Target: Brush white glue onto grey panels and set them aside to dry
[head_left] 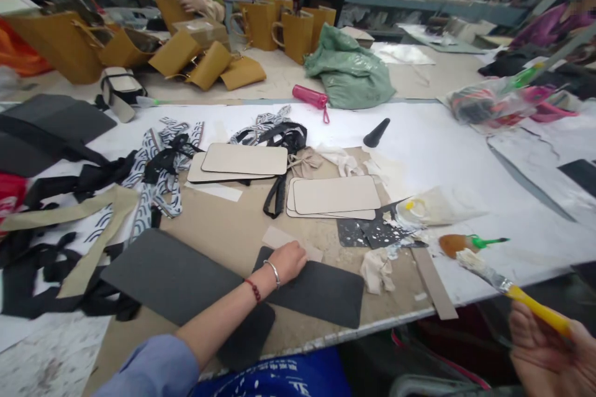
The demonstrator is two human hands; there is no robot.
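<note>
My left hand (287, 262) rests closed at the upper edge of a dark rounded panel (321, 294), over a small beige strip (279, 239); what its fingers hold, if anything, is hidden. To its left lie larger dark panels (172, 273). At the lower right my right hand (549, 347) holds a yellow-handled brush (535, 309), its pale, coated bristles pointing up and left. Near the bristles is a brown object with a green stem (459, 244). Stacked cream panels (333, 195) lie beyond my left hand, with a second stack (244, 159) farther left.
Patterned straps and black strips (153, 155) clutter the left. A glue-spotted black sheet (367, 226) and crumpled cloth (377, 272) lie right of centre. A green bag (349, 68), pink tube (310, 96) and brown bags (298, 34) stand farther back, near another person.
</note>
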